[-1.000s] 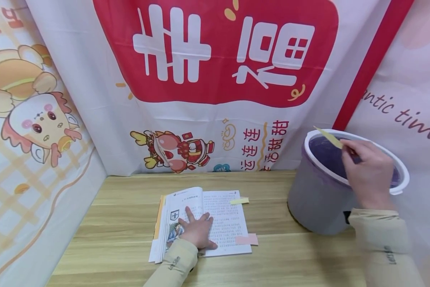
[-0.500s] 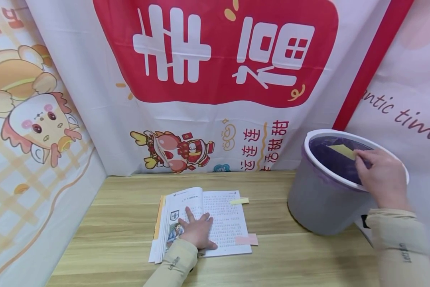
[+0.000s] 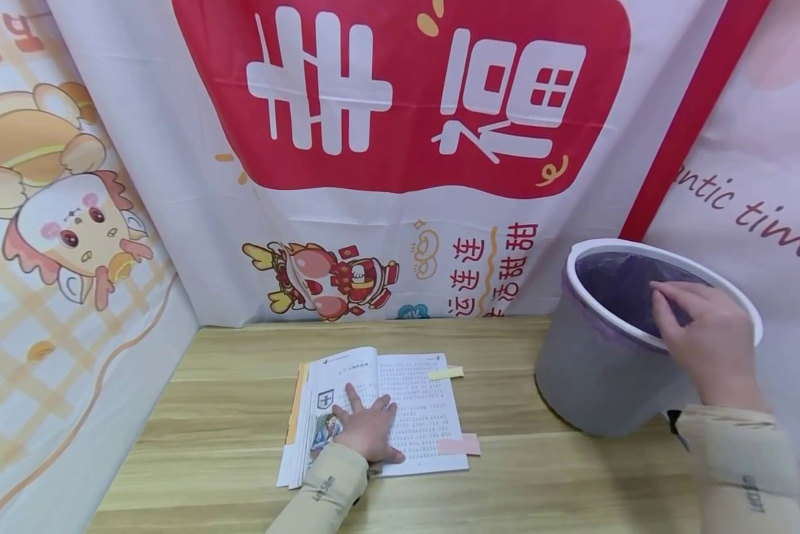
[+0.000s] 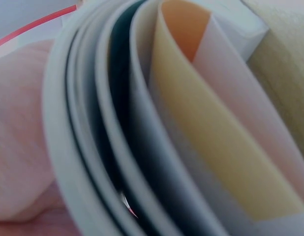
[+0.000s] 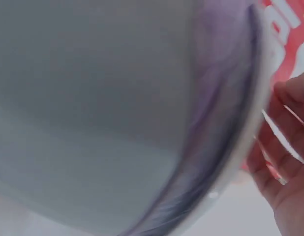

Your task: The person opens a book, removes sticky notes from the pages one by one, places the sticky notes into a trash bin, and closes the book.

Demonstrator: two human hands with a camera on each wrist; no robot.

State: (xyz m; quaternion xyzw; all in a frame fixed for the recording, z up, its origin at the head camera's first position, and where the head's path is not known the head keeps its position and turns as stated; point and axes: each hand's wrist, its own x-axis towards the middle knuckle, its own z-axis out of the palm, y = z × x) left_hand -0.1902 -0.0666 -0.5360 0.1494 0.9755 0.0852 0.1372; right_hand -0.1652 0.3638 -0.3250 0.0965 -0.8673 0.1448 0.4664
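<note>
An open book lies on the wooden table, with a yellow sticky tab and a pink sticky tab jutting from its right edge. My left hand rests on the book across the gutter, fingers spread. Curved page edges fill the left wrist view beside the palm. Over the mouth of a grey bin with a white rim hovers my right hand. Its fingers are loosely bent and nothing shows between them. No yellow slip is visible inside the bin; its bottom is hidden.
A purple liner lines the bin, which stands at the table's right back. Behind the wooden table hangs a white and red printed cloth, and more printed cloth covers the left side.
My right hand moved right over the bin and let go of the yellow slip, which is out of sight now. The left hand and the book have stayed put.
</note>
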